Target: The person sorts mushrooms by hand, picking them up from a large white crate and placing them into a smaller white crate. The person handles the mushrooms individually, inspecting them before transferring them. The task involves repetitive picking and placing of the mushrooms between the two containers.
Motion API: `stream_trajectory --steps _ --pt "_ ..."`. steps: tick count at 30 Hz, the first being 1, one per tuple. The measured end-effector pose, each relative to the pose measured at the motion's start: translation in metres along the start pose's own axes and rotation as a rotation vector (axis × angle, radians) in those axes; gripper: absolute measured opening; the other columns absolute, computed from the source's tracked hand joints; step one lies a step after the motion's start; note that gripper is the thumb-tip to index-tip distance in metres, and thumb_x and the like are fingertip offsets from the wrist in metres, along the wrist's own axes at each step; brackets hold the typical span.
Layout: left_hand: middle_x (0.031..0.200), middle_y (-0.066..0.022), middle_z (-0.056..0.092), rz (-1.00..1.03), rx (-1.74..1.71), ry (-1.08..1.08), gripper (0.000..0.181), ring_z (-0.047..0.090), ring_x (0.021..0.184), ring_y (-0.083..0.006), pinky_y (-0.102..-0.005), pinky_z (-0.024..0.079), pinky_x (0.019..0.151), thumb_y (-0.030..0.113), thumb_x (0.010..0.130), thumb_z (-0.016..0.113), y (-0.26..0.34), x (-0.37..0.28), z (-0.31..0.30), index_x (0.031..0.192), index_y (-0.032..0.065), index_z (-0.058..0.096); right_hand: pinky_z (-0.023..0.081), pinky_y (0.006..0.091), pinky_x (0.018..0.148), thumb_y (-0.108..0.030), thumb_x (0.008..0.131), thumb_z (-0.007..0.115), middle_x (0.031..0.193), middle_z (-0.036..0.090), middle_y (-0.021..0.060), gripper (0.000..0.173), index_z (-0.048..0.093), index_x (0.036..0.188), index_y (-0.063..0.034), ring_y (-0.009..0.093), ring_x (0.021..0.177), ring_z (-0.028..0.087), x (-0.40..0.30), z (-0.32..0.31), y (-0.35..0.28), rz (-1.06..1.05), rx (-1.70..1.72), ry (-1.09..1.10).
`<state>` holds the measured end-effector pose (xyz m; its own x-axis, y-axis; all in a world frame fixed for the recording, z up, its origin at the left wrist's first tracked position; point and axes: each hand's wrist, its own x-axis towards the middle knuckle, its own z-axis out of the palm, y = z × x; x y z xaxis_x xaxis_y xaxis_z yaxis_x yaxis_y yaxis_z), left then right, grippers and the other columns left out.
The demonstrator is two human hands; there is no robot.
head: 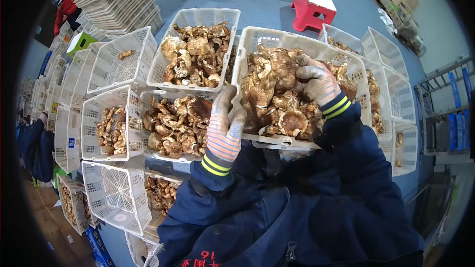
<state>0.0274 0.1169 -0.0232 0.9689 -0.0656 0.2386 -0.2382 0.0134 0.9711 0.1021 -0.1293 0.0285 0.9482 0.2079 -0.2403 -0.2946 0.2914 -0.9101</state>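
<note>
A white plastic crate [297,37] heaped with brown mushrooms [293,122] stands right before me. My right hand [319,79], in a striped knit glove, reaches into it with bent fingers against a large mushroom [280,65]; whether it grips that mushroom I cannot tell. My left hand [226,126], gloved alike, is at the crate's left wall, thumb and fingers apart, with no mushroom seen in it. Left of that hand is a lower crate of mushrooms [178,126]. Behind it, a further crate [202,13] holds large, ragged mushrooms [200,52].
More crates flank me, among them a near-empty one [122,63] with one mushroom and a bare one [115,193]. A tall crate stack [115,3] rises at upper left. A red stool [313,9] with a white top stands beyond. Other people [37,148] are at the far left.
</note>
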Motion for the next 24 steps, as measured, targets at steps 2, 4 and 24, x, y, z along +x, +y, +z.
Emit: stream_trajectory --steps 2,4,24 --pt "0.125 -0.0147 0.051 -0.114 -0.120 -0.083 0.047 0.051 0.113 -0.0224 -0.0302 0.041 0.095 0.018 0.093 0.051 0.013 0.007 0.007 0.134 -0.0023 0.041 0.049 0.0321 0.089 -0.003 0.079 0.052 0.105 0.063 0.0142 0.041 0.052 0.118 0.0087 0.023 0.097 0.061 -0.022 0.016 -0.001 0.073 0.367 -0.104" --pt "0.114 -0.0115 0.058 -0.194 -0.254 -0.216 0.045 0.056 0.102 -0.0186 -0.0282 0.044 0.089 0.024 0.094 0.053 0.013 -0.003 0.010 0.128 -0.0040 0.047 0.046 0.0327 0.094 -0.004 0.081 0.051 0.111 0.061 0.0167 0.040 0.051 0.118 0.0109 0.024 0.104 0.059 -0.030 0.018 0.011 0.181 0.440 -0.249" --pt "0.092 -0.0061 0.063 -0.367 -0.358 0.011 0.041 0.058 0.082 -0.0106 -0.0239 0.047 0.073 0.005 0.078 0.068 0.021 -0.033 0.026 0.115 -0.0073 0.055 0.050 0.0253 0.067 -0.022 0.090 0.055 0.096 0.062 0.0145 0.042 0.049 0.121 0.0065 0.016 0.078 0.063 -0.089 0.034 0.047 0.036 -0.124 -0.039"
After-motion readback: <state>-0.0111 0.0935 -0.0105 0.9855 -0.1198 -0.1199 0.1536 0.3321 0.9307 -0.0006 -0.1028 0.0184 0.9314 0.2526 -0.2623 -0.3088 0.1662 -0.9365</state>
